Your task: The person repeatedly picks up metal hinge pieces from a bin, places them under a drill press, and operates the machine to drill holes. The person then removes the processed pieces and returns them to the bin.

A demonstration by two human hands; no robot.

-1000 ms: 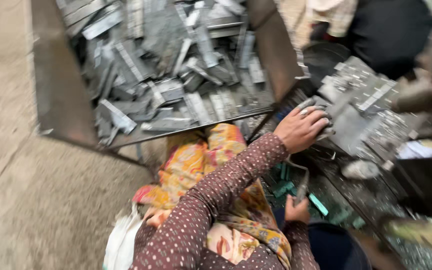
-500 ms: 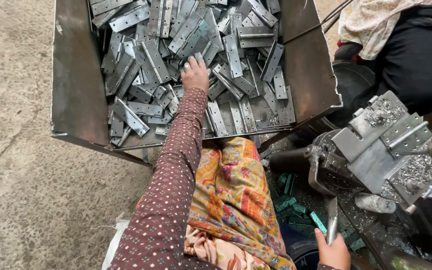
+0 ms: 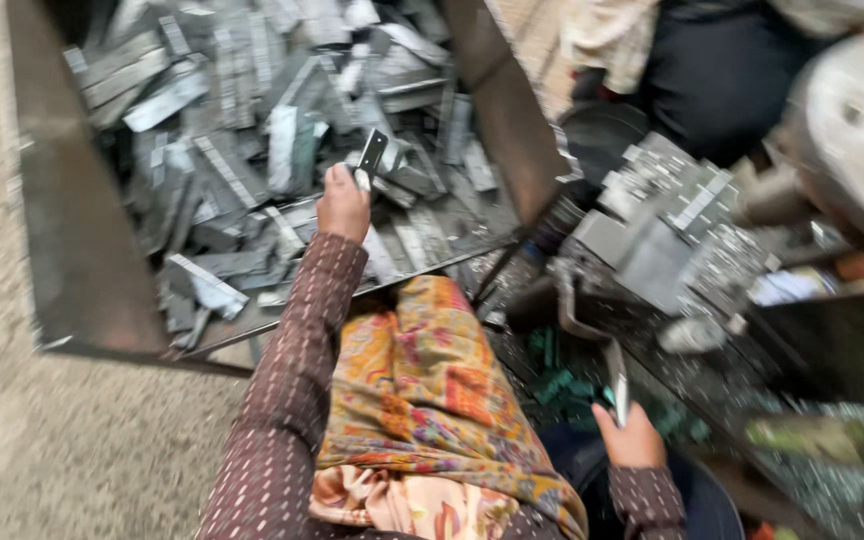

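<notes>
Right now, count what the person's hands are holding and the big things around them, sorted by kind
Hands: 2, left hand and right hand
Flat metal pieces held: 1, the metal strip in the left hand
Handles held: 1, the lever handle in the right hand
Metal bins: 1, the bin heaped with loose strips, too many and blurred to count
Machines: 1, the press
Total: 6
</notes>
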